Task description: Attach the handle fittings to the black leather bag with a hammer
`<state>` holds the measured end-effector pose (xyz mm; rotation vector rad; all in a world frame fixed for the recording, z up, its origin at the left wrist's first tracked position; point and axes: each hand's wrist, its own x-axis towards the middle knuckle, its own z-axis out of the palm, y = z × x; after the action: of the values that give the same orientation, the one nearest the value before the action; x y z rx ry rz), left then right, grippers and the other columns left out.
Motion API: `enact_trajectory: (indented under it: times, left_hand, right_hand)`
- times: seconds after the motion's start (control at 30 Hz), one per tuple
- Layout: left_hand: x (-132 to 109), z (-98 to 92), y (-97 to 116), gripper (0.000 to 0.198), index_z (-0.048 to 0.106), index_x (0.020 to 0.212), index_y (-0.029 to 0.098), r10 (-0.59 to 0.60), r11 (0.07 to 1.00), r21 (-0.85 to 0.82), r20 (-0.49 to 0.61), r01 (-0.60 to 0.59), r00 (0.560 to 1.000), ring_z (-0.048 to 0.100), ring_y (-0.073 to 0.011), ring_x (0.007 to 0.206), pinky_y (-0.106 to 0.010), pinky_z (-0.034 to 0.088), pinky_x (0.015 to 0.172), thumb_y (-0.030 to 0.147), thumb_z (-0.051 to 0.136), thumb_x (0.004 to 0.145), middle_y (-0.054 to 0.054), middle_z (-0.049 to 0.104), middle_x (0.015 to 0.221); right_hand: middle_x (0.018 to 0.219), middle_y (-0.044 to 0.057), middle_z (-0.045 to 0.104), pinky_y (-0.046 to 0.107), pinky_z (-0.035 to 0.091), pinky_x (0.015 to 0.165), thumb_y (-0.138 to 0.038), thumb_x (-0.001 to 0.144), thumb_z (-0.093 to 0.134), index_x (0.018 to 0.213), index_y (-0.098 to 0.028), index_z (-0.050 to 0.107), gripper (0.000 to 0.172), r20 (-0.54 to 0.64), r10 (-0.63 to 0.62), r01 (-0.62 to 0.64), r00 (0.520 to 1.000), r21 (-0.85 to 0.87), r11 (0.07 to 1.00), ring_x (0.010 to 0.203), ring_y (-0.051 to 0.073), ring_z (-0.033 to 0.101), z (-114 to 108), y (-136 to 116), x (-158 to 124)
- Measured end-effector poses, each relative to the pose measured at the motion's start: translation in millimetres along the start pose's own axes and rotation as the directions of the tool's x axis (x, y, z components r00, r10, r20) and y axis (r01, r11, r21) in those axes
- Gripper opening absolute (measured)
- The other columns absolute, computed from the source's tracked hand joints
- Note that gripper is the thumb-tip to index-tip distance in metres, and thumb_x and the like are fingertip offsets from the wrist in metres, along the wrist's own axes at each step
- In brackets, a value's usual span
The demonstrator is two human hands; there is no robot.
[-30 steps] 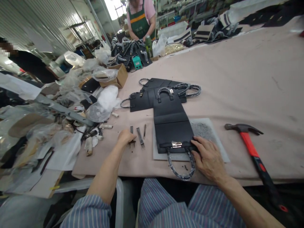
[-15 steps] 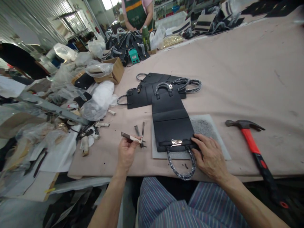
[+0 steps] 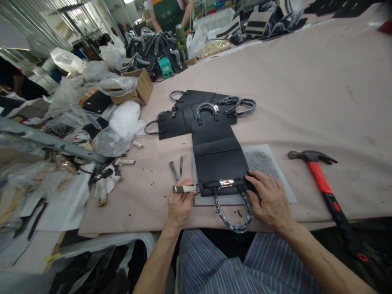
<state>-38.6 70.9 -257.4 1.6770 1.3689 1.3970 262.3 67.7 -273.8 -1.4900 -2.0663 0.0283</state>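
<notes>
My left hand (image 3: 180,206) is closed around a metal punch (image 3: 183,189) with a pale wrapped shaft, held almost level beside the panel's lower left corner. A black handbag panel (image 3: 220,163) lies partly on a pale slab (image 3: 269,163). Across its near end run a flap strap and a gold-coloured clasp (image 3: 226,183); a plastic-wrapped handle (image 3: 234,228) points toward me. At the right edge, my right hand (image 3: 271,200) grips the panel by the strap's end, fingertips on top. Two thin metal tools (image 3: 181,166) lie just beyond my left hand.
A claw hammer (image 3: 320,175) lies on the right. More black bag panels (image 3: 174,124) with wrapped handles are stacked behind. Plastic bags (image 3: 122,118), a cardboard box (image 3: 143,87) and scraps crowd the left side. Across the table a person (image 3: 168,14) stands behind piled bag parts.
My left hand has moved right with the punch, from beside the loose tools to the panel's lower left corner. My right hand stays on the panel. The view has shifted slightly.
</notes>
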Motion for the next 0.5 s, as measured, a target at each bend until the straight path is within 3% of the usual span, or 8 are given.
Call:
enact_trajectory:
  times: [0.33, 0.5]
  left_hand:
    - [-2.8, 1.0, -9.9, 0.014, 0.073, 0.104, 0.019, -0.12, 0.988, -0.106, -0.051, 0.114, 0.991, 0.074, -0.0218, 0.103, -0.035, 0.058, 0.095, 0.028, 0.071, 0.094, -0.008, 0.077, 0.109]
    - [-3.6, -0.7, -13.6, 0.016, 0.071, 0.106, 0.019, -0.218, 0.949, -0.26, -0.142, 0.176, 0.966, 0.074, -0.0228, 0.102, -0.036, 0.061, 0.091, 0.029, 0.071, 0.094, -0.008, 0.076, 0.112]
  right_hand:
    - [0.139, 0.015, 0.059, 0.056, 0.038, 0.113, -0.028, 0.1, 0.049, 0.13, -0.017, 0.058, 0.033, 0.009, 0.011, -0.011, 1.0, -0.005, 1.0, 0.128, 0.034, 0.056, -0.5, -0.4, 0.3]
    - [0.139, 0.014, 0.059, 0.056, 0.037, 0.113, -0.028, 0.1, 0.05, 0.13, -0.018, 0.058, 0.034, 0.018, 0.011, -0.011, 1.0, 0.002, 1.0, 0.128, 0.034, 0.056, -1.2, -0.2, -0.1]
